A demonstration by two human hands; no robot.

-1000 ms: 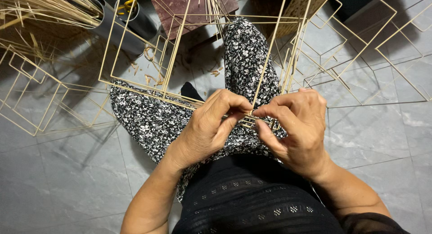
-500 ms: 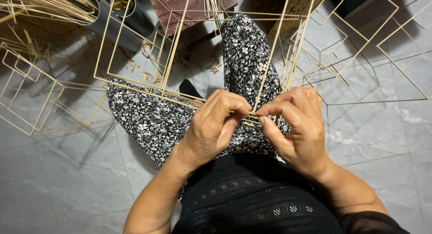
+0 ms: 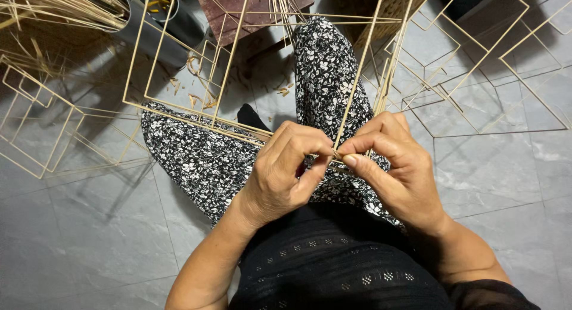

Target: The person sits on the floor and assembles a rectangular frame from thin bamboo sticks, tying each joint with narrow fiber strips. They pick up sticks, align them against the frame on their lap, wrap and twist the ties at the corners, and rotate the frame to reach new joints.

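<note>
At the frame's centre, over my lap, my left hand [image 3: 283,173] and right hand [image 3: 396,167] are both pinched shut on a corner joint of the stick frame [image 3: 238,122], which I judge wants steady, even pressure so the thin sticks don't slip.

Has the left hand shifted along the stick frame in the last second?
No. The left hand stays pinched at the same joint of the stick frame, meeting the right hand over the flowered trouser leg; only the camera drifted slightly.
</note>
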